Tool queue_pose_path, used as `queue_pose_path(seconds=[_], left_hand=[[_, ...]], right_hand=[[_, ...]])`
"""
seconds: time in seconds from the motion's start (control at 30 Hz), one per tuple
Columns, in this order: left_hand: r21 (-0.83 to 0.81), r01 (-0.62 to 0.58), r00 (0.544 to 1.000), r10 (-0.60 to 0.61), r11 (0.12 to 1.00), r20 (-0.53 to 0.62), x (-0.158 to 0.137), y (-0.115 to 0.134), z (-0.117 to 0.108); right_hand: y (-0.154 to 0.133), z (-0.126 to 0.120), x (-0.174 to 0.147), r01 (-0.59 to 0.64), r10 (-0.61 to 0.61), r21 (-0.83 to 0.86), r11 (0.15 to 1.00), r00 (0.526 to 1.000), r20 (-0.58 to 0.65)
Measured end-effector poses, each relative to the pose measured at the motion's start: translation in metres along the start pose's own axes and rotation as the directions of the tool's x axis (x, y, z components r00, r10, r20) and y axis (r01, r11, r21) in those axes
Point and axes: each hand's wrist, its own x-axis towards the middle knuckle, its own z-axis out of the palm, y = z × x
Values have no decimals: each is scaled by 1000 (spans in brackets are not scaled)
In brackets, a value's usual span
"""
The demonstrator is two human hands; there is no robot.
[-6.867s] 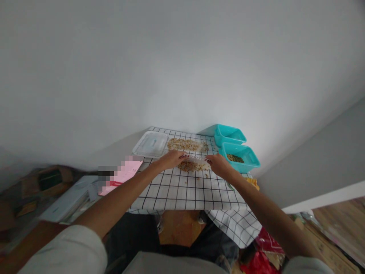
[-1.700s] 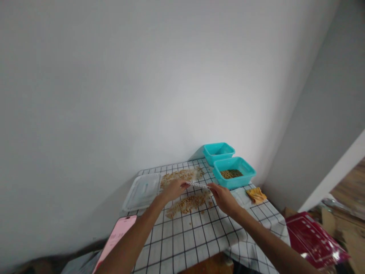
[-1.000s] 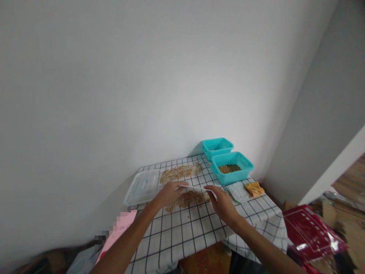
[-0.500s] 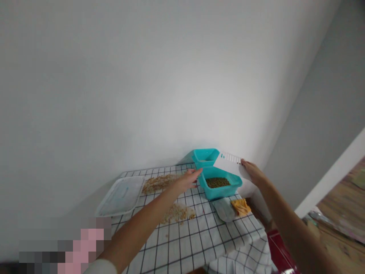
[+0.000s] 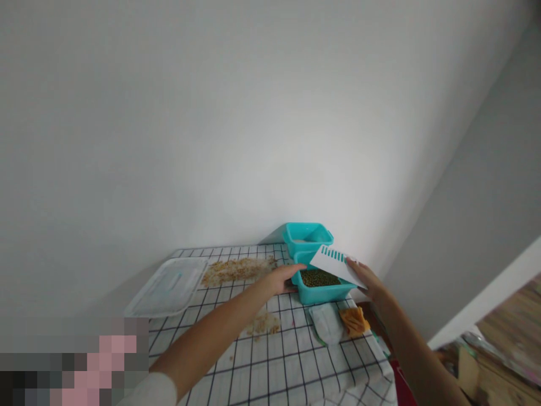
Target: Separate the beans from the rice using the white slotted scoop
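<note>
A teal plastic basin (image 5: 325, 295) with small dark-green beans (image 5: 318, 278) in it stands at the table's right end. My left hand (image 5: 284, 277) grips its left rim, thumb over the edge and fingers against the outside wall. A thin white panel (image 5: 332, 261) with a row of slots along its far edge is tilted over the basin's right part. My right hand (image 5: 364, 276) holds this panel by its right side, covering part of it. Behind, against the wall, is a second teal basin (image 5: 291, 241) with something pale inside.
Yellowish crumbly bits lie in a long patch (image 5: 236, 270) and a smaller patch (image 5: 264, 324) on the checked tablecloth (image 5: 253, 366). A translucent lid (image 5: 169, 287) lies at the left. Near the front right are a pale flat packet (image 5: 327, 324) and an orange cloth (image 5: 354, 322).
My right hand has brought the white panel leftward and down from behind the basin to over it. My left hand has closed onto the basin's left rim.
</note>
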Motion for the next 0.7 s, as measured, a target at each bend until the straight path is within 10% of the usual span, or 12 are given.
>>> queue_pose_path(seconds=[0.4,0.7], left_hand=[[5,160,985,-159,987,-71,-8,25,22],[-144,-130,991,127,981,-26,-93,37,2]], right_hand=[[-13,10,-9,51,-51,-8,999,998,21],[-62,31,-57,53,-56,52,997,996,65]])
